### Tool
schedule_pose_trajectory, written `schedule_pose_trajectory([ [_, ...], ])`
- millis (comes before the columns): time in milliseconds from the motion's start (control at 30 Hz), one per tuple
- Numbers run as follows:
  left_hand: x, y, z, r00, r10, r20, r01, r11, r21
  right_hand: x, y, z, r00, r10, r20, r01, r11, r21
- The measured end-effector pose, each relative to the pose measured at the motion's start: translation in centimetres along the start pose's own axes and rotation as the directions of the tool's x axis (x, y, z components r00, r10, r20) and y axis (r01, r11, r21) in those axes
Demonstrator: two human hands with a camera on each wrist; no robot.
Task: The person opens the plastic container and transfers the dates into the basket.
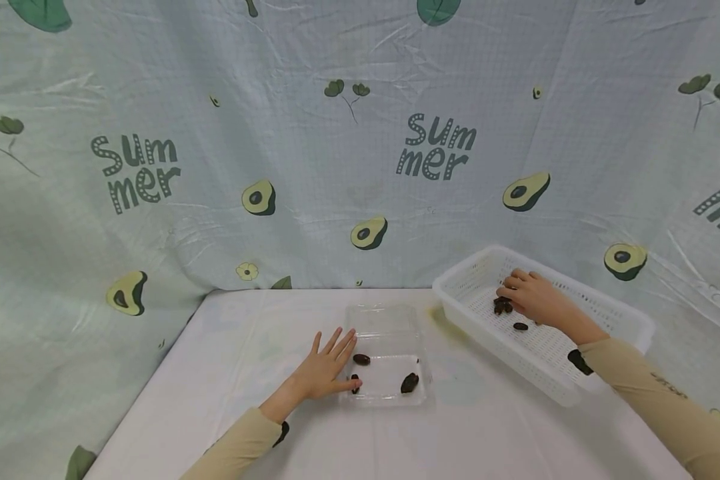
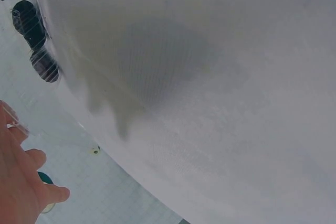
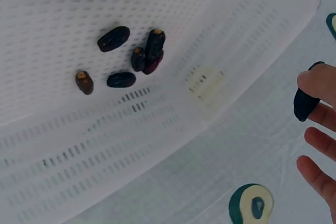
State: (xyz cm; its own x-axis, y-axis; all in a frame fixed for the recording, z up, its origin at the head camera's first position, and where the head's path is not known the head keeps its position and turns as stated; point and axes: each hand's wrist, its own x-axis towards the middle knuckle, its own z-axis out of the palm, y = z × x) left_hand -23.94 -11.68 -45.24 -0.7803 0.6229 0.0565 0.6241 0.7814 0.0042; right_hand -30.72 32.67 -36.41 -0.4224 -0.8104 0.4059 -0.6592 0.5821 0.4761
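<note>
My right hand is over the white perforated basket. In the right wrist view its thumb and finger pinch a dark date, and the other fingers are apart. Several more dates lie on the basket floor, some bunched together. My left hand has its fingers spread along the left side of a clear plastic box, with the thumb over its edge. Inside the box are a date at the upper left, a date by the thumb and a dark clump at the right.
The box's clear lid is folded back behind it. A white cloth covers the table. Behind the table hangs a pale curtain printed with avocados and lettering. The basket stands at the right, near the curtain.
</note>
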Motion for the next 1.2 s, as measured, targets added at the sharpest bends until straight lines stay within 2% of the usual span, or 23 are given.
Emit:
schedule_pose_trajectory([
  [233, 0.1, -0.2, 0.4, 1.0, -0.007, 0.012, 0.007, 1.0, -0.002, -1.0, 1.8, 1.1, 0.998, 0.059, 0.021, -0.059, 0.998, -0.015],
  [433, 0.0, -0.1, 0.1, 1.0, -0.005, 0.016, 0.005, 1.0, 0.0, -1.7, 2.9, 2.4, 0.99, 0.114, 0.079, -0.112, 0.993, -0.027],
  [700, 0.0, -0.1, 0.0, 1.0, -0.007, 0.025, 0.007, 1.0, -0.011, -2.4, 3.4, 3.7, 0.957, 0.2, 0.21, -0.194, 0.98, -0.048],
  [967, 0.0, -0.1, 0.0, 1.0, -0.002, 0.02, 0.002, 1.0, -0.013, -3.1, 3.3, 5.1, 0.926, 0.258, 0.274, -0.25, 0.966, -0.063],
  [1200, -0.1, 0.0, -0.3, 1.0, -0.006, 0.027, 0.006, 1.0, -0.008, -3.8, 2.9, 5.5, 0.901, 0.285, 0.326, -0.283, 0.958, -0.055],
])
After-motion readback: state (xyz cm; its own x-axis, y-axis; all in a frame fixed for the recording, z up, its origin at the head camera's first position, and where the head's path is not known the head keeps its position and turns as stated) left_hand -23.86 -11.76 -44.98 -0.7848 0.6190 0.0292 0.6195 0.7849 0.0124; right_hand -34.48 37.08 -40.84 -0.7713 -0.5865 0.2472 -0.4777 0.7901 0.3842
